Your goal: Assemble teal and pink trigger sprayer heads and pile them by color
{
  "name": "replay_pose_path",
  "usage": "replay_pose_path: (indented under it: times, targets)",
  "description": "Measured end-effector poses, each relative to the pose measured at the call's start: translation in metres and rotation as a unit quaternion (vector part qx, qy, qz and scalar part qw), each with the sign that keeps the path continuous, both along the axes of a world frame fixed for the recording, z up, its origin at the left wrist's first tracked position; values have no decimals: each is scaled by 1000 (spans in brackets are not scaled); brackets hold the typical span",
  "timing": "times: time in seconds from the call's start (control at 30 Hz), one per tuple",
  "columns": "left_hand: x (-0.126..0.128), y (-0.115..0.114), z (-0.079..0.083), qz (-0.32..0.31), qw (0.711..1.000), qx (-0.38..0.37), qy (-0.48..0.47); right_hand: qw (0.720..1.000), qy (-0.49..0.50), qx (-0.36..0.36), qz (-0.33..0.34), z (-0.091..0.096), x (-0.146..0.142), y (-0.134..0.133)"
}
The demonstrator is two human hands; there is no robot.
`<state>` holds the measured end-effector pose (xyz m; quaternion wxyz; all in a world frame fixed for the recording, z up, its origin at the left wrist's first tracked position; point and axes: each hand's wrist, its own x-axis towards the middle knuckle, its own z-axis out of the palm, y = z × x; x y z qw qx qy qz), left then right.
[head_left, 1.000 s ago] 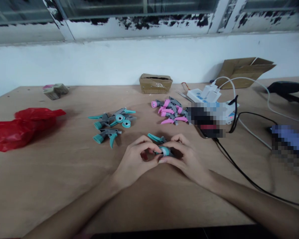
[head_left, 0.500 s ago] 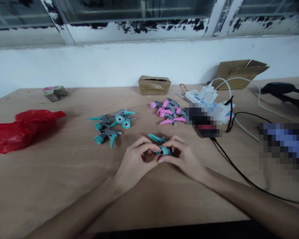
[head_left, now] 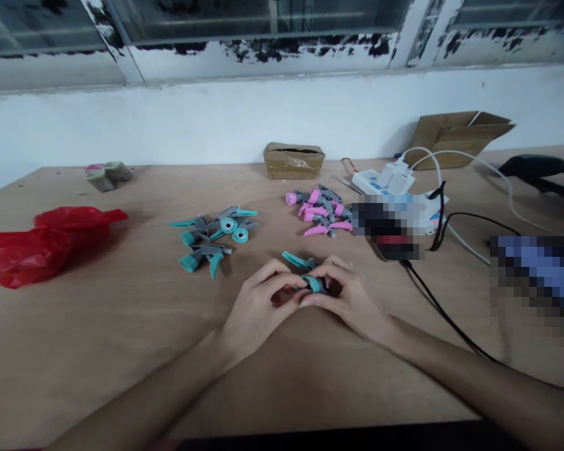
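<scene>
A grey and teal spray-trigger head (head_left: 310, 278) lies low over the wooden table (head_left: 122, 326) at centre, its teal lever pointing back left. My right hand (head_left: 345, 299) is closed around its grey body. My left hand (head_left: 258, 304) pinches at its teal collar from the left, fingertips pressed together. Behind and to the left lies a loose pile of teal trigger heads (head_left: 214, 235). A pile of pink trigger heads (head_left: 320, 210) lies behind and to the right.
A crumpled red plastic bag (head_left: 42, 241) lies at the far left. A small cardboard box (head_left: 294, 160) and an open carton (head_left: 458, 128) stand by the wall. A white power strip with chargers (head_left: 390, 181) and black cables (head_left: 442, 313) run across the right side.
Both hands have stayed on the teal trigger head with only small finger shifts. The camera view has drifted slightly.
</scene>
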<state>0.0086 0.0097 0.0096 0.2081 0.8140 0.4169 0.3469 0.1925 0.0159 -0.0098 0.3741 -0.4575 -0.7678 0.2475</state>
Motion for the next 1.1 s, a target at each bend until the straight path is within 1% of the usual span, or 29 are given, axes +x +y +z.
replay_pose_path:
  times: [0.3,0.5,0.63,0.77,0.9,1.0,1.1]
  targets:
    - [-1,-2,8,3,1000,9,12,1000,-10,6,-18,4,1,-1]
    - [-2,-3,4,-39,999,1,33,1000,-17,11,-8,5,-1,-1]
    - [-2,-2,2,-55,997,28,52,999,-41,15,18,4,-1,-3]
    - [-3,-1,0,-42,996,42,64,998,-51,9,27,3,0,-3]
    - [-5,1,-1,-23,996,50,70,999,-38,1,28,4,-1,-3]
    - [-9,7,2,14,996,77,53,1000,-13,-14,-3,3,1,-4]
    - [-18,14,9,76,992,97,35,999,1,-13,-37,0,3,-2]
